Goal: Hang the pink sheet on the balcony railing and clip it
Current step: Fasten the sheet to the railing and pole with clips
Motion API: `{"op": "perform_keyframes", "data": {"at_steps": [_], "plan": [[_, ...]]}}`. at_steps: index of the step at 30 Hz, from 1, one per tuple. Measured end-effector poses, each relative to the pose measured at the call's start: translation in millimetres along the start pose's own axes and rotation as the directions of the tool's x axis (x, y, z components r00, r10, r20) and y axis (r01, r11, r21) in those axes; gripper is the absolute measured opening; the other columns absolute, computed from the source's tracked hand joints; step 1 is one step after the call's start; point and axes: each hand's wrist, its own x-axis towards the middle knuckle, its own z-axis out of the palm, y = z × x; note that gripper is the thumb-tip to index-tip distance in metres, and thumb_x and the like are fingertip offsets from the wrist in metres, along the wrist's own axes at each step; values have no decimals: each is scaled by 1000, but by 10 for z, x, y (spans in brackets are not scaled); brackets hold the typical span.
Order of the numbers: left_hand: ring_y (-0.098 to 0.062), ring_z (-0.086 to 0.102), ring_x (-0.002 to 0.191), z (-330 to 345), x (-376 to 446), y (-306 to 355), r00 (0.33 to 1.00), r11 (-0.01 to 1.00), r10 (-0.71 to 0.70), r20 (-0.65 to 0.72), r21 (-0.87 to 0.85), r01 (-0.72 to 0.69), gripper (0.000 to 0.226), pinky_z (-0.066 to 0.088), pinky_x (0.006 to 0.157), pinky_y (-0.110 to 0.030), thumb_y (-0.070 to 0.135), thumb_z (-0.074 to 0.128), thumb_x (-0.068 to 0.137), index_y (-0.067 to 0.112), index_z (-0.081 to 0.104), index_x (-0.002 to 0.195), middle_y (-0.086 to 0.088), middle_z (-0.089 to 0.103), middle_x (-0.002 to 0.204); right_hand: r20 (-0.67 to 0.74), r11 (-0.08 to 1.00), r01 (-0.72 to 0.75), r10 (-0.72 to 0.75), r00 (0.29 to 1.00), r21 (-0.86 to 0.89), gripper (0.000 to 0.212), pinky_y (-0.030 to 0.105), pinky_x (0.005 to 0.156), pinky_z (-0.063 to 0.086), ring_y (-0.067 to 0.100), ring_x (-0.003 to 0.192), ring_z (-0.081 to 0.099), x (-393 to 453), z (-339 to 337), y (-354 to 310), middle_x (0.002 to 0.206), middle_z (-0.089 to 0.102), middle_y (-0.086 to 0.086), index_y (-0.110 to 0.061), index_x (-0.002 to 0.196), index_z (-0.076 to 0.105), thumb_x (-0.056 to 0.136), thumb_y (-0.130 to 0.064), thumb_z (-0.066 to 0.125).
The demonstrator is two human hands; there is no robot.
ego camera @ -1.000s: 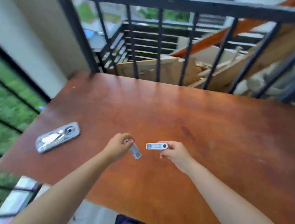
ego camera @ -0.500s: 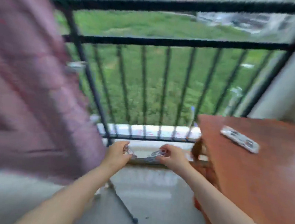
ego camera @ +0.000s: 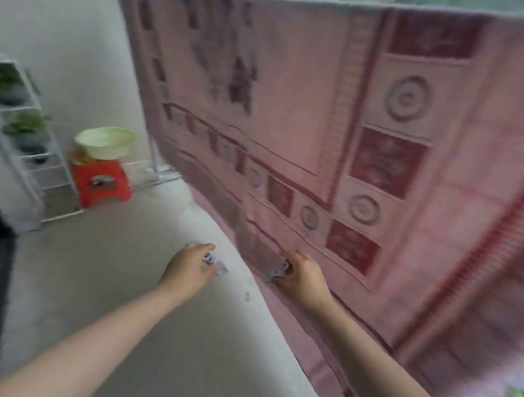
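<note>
The pink sheet (ego camera: 340,116), patterned with dark red squares and circles, hangs draped over the balcony railing, which it hides; its top edge runs across the upper part of the view. My left hand (ego camera: 187,271) pinches a small grey clip (ego camera: 216,265) over the floor, left of the sheet's lower edge. My right hand (ego camera: 303,278) grips another grey clip (ego camera: 276,271) in front of the sheet's lower part. The picture is blurred by head motion.
A pale green basin (ego camera: 105,142) sits on a red plastic stool (ego camera: 102,182) by the white wall at left. A white wire rack (ego camera: 22,133) with potted plants stands beside it. Grey floor (ego camera: 136,314) lies below my arms.
My view has swung left from the wooden table, past the bare railing, to the hung sheet. Both hands still hold their clips in front of me.
</note>
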Motion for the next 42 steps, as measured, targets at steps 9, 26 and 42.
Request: {"op": "perform_keyframes", "data": {"at_steps": [9, 26, 42], "plan": [[-33, 54, 108, -1139, 2031, -1341, 949, 983, -179, -258, -79, 163, 34, 39, 90, -32, 14, 52, 91, -3, 55, 120, -26, 56, 114, 91, 950, 292, -303, 949, 114, 24, 13, 57, 33, 18, 75, 54, 2764, 1067, -1183, 92, 64, 15, -2, 95, 66, 73, -12, 67], [-35, 46, 117, -3721, 6212, -3658, 813, 942, -326, -482, -243, 233, 34, 36, 97, -31, 7, 33, 96, -4, 52, 121, -27, 45, 125, 77, 870, 426, -456, 887, 248, 18, 8, 52, 34, 0, 61, 51, 7618, 2797, -4001, 62, 53, 1, -19, 66, 64, 71, -1, 62], [-36, 55, 96, -4882, 10807, -5318, 885, 986, -149, -441, 0, 166, 26, 40, 79, -39, 8, 36, 91, -8, 56, 86, -27, 59, 100, -66, 915, 373, -367, 928, 151, 18, 33, 59, 36, 29, 74, 53, 12166, 4088, -4968, 76, 61, 22, 9, 72, 62, 80, 7, 45]]}}
